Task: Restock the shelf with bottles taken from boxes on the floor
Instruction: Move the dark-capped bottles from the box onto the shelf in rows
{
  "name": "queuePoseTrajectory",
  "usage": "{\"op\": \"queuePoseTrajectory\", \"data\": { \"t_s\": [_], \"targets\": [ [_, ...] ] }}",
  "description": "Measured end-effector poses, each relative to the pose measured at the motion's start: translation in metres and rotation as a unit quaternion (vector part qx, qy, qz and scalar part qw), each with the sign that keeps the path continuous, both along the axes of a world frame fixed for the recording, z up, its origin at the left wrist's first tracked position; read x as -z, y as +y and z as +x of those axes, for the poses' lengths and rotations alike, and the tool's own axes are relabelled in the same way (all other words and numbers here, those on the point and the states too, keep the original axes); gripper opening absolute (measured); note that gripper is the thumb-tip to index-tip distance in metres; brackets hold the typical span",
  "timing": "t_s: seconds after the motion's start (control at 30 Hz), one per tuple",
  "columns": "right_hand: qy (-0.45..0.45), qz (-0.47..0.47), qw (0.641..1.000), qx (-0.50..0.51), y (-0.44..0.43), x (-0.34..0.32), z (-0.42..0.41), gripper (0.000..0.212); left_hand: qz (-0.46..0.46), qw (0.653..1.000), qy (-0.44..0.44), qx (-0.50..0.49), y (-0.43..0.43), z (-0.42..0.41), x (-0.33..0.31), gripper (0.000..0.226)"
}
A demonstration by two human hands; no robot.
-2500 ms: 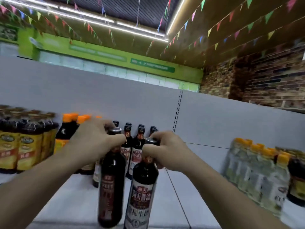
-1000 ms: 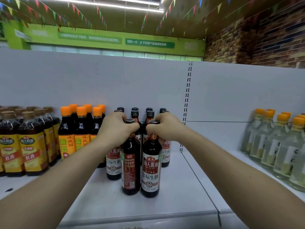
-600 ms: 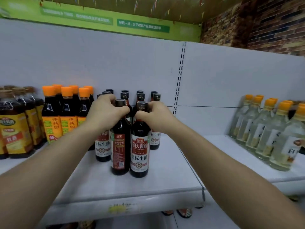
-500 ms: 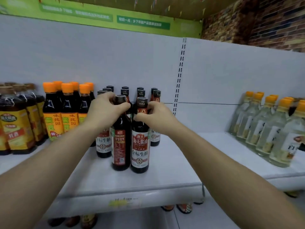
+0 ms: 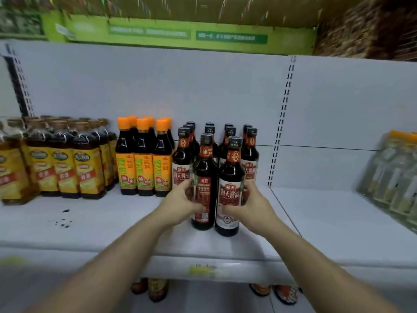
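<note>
Curling the left hand (image 5: 178, 204) round the lower body of the left soy sauce bottle (image 5: 204, 172), fingers wrapping its label. Gripping the right soy sauce bottle (image 5: 231, 177) low down with the right hand (image 5: 255, 206), fingers curled likewise. Standing both upright and touching on the white shelf (image 5: 94, 229), just in front of the rows of matching bottles (image 5: 250, 152). Flanking those rows on the left, orange-capped bottles (image 5: 142, 163) and yellow-labelled bottles (image 5: 63, 163); blurring at far right, well apart, clear bottles (image 5: 392, 177).

Green banner (image 5: 180, 35) beside brick wall (image 5: 372, 30)
</note>
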State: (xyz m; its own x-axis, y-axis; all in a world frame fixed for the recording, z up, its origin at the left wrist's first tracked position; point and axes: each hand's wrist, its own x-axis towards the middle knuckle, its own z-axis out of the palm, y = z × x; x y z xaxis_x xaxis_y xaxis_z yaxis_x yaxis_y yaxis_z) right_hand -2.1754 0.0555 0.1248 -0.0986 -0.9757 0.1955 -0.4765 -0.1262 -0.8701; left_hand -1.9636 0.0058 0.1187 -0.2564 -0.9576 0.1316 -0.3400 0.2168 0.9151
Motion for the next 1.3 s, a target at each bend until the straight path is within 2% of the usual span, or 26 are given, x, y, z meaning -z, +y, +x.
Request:
{"op": "queuePoseTrajectory", "data": {
  "t_s": [0.23,0.47,0.6,0.87,0.97,1.1,1.3],
  "targets": [
    [0.001,-0.032,0.999,0.013,-0.003,0.019,-0.004,0.065,-0.014,0.999,0.036,-0.014,-0.002,-0.004,0.013,0.073],
    [0.014,-0.047,0.999,0.011,-0.01,0.023,-0.006,0.068,-0.046,0.996,0.048,-0.056,-0.001,-0.016,0.024,0.067],
    [0.001,-0.051,0.998,0.023,-0.017,0.027,-0.006,0.066,-0.073,0.994,0.018,-0.085,0.0,-0.022,0.026,0.061],
    [0.006,-0.053,0.998,0.026,-0.027,0.024,-0.011,0.054,-0.121,0.972,-0.05,-0.196,-0.008,-0.037,0.038,0.078],
    [-0.004,-0.052,0.998,0.022,-0.031,0.025,-0.012,0.053,-0.135,0.962,-0.072,-0.228,-0.006,-0.045,0.037,0.077],
    [-0.016,-0.032,0.999,0.022,-0.033,0.031,-0.017,0.063,-0.126,0.964,-0.064,-0.225,-0.003,-0.046,0.042,0.08],
    [0.002,-0.013,0.999,0.042,-0.032,0.043,-0.021,0.073,-0.081,0.978,-0.062,-0.182,-0.003,-0.034,0.051,0.052]
  ]
}}
